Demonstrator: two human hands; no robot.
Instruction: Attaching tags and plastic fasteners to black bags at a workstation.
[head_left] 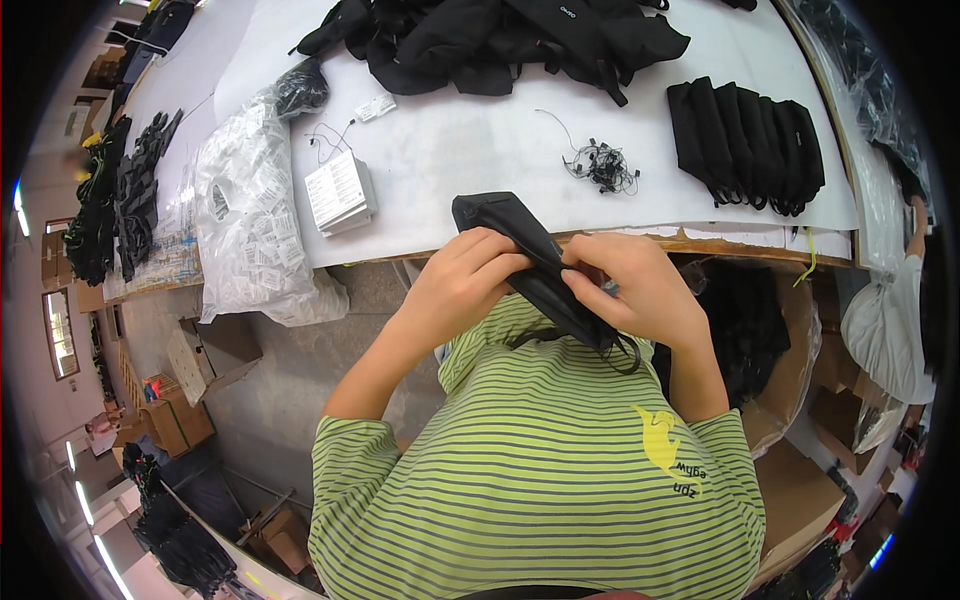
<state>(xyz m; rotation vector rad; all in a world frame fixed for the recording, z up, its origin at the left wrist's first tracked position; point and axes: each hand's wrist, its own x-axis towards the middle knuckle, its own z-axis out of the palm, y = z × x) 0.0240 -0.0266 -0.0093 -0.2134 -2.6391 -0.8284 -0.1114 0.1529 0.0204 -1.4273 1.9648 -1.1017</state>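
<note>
A flat black fabric pouch (pixel 500 213) with a loop at its lower end is held slantwise over the near table edge, close to my body. My left hand (pixel 470 270) grips its left side, fingers bent over the fabric. On the other side, my right hand (pixel 625 275) pinches the pouch's edge between thumb and fingers. Whether a small part sits in that pinch is hidden. Just beyond my right hand lies a tangle of thin black tag strings (pixel 602 167). A stack of white printed cards (pixel 340 195) rests to the left.
Black pouches (pixel 745 145) lie in an overlapping row at the right. A heap of black fabric items (pixel 480 45) covers the far side. Left stands a clear plastic bag of white labels (pixel 250 200). Below the right table edge sits an open carton (pixel 790 370) with black items.
</note>
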